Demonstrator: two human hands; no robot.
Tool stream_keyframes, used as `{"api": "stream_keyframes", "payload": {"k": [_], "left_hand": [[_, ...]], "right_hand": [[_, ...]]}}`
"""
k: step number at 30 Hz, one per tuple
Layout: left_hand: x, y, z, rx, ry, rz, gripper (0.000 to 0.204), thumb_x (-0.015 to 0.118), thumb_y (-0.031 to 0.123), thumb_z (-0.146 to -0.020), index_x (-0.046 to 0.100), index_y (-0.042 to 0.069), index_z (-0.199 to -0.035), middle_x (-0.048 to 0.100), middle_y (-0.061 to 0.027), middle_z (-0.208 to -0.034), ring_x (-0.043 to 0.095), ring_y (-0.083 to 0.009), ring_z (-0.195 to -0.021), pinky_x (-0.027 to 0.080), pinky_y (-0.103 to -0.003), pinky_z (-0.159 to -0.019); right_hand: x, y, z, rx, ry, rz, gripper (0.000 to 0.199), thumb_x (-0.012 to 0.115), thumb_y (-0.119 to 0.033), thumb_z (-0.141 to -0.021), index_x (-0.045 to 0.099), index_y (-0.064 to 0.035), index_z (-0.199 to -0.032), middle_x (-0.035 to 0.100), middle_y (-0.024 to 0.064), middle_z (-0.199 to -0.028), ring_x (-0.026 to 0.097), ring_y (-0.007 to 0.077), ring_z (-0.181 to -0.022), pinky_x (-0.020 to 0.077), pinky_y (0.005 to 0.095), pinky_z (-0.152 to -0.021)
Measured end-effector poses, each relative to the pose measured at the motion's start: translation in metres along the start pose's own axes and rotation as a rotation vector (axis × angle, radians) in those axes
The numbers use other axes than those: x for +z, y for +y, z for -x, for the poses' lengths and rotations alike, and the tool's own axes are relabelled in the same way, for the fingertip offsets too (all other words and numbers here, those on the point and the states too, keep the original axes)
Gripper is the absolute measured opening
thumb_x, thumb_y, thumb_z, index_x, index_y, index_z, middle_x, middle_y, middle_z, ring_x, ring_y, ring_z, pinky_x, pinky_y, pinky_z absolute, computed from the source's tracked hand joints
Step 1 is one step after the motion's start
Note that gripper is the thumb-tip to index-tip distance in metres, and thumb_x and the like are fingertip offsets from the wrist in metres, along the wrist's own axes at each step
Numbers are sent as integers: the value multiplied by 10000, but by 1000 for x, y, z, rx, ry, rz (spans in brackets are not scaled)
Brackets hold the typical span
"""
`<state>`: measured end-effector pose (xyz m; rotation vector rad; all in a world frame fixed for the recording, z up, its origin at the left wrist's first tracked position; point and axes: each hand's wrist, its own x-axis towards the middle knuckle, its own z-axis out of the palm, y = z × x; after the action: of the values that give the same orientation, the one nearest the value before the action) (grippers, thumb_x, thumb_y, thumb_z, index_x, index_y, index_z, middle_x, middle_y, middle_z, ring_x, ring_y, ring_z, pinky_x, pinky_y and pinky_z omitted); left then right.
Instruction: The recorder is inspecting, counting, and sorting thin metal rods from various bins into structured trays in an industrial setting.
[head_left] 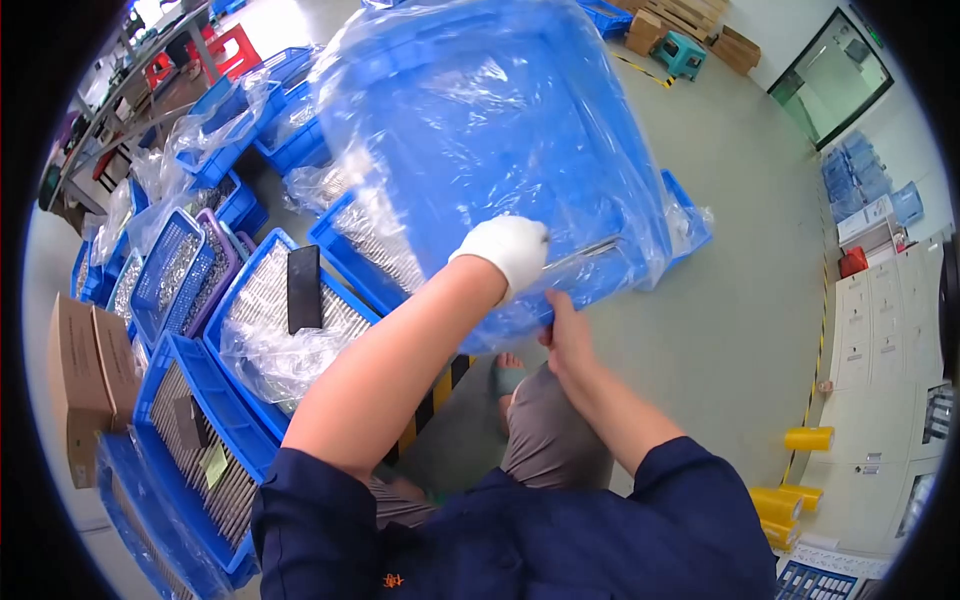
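A large blue plastic crate point(480, 130), lined and draped with a clear plastic bag point(635, 130), is tilted up in front of me. My left hand point(505, 252), in a white glove, is closed in a fist over the near part of the crate; what it holds, if anything, is hidden. Just right of the fist, a few thin metal rods point(590, 256) lie in the crate under the plastic. My bare right hand point(570, 338) grips the crate's near edge, thumb on top and fingers mostly underneath.
Several blue crates point(175, 345) of metal rods and small parts stand at left, one bearing a black block point(304, 290). Cardboard boxes point(85, 375) stand beyond them. Yellow rolls point(808, 438) and white cabinets point(865, 340) are at right; a green stool point(680, 55) is far off.
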<state>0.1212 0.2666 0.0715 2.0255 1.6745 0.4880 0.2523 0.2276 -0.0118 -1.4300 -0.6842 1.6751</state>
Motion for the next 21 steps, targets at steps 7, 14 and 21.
{"api": "stream_keyframes", "payload": {"k": [7, 14, 21], "left_hand": [[37, -7, 6, -201, -231, -198, 280, 424, 229, -791, 588, 57, -941, 574, -182, -937, 544, -339, -871, 431, -401, -762], [37, -10, 15, -219, -199, -159, 378, 426, 345, -795, 565, 48, -984, 570, -179, -964, 543, -322, -895, 426, -379, -777], [24, -4, 13, -271, -246, 28, 415, 492, 369, -750, 557, 18, -961, 576, -194, -919, 543, -332, -868, 416, -358, -735]], "right_hand": [[-13, 12, 5, -143, 10, 33, 250, 538, -273, -764, 518, -24, -742, 459, 23, -578, 422, 120, -452, 353, 270, -407], [1, 14, 16, -144, -58, -167, 216, 524, -178, -794, 538, 18, -885, 527, 30, -840, 458, 110, -780, 370, 254, -706], [2, 20, 14, -258, -128, -96, 269, 555, -374, -734, 476, -120, -779, 385, -28, -622, 356, 75, -538, 243, 231, -388]]}}
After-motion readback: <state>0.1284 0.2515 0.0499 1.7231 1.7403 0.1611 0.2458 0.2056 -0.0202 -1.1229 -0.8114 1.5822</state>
